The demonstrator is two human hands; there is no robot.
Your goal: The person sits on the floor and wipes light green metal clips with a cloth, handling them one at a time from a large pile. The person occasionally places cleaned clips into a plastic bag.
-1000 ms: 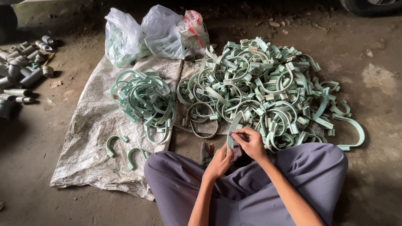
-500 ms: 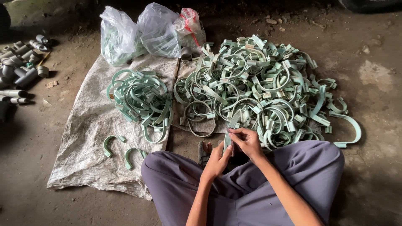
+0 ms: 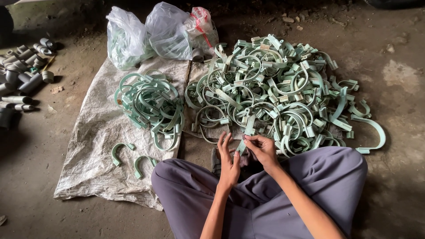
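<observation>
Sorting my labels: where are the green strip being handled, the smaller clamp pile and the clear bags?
green strip (image 3: 246, 134), head view, mid-length.
smaller clamp pile (image 3: 150, 104), head view, pile centre.
clear bags (image 3: 166, 31), head view, middle bag's front.

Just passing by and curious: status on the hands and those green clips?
Right hand pinching a green clip. Left hand open, beside it. Big clip pile ahead, smaller pile on the sack. Nothing in the way.

You sit on a dim, dusty dirt floor (image 3: 398, 186); a worn woven sack (image 3: 95, 146) lies spread across it, grey pipe pieces (image 3: 20, 79) at left.
</observation>
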